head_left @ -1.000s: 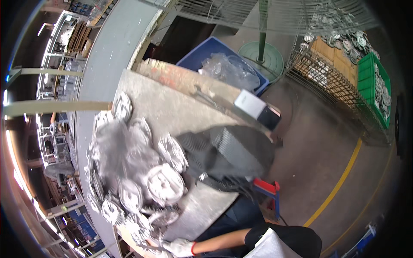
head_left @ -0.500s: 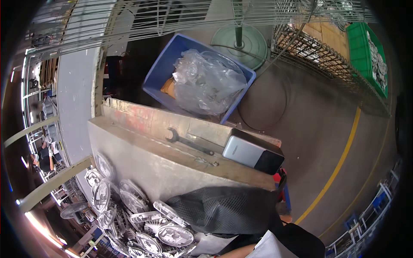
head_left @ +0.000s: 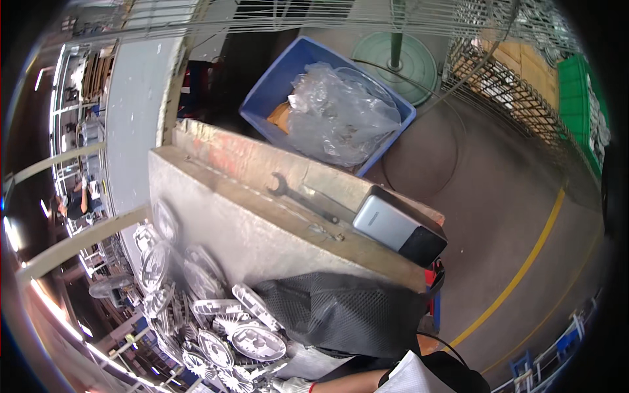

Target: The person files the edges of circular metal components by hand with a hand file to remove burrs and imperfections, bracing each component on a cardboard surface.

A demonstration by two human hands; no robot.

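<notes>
At the lower edge, my right hand wears a white knitted glove with a red-trimmed cuff. It reaches leftward beside a pile of oval, finned silver metal parts. The picture's edge cuts off most of the fingers, so I cannot tell their grip or whether they touch a part. White cloth or paper with a faint grid lies over my forearm, near black fabric. My left hand is out of view. Just above the forearm lies a black mesh bag or fabric.
A worn ledge carries an open-ended wrench, a grey-and-black box-shaped device and small metal bits. Behind stands a blue bin with clear plastic bags. A green crate and wire basket are far right.
The view has turned slightly, so the ledge, bin and device sit further right and higher. My gloved right hand has come into sight at the lower edge; before, only the forearm showed.
</notes>
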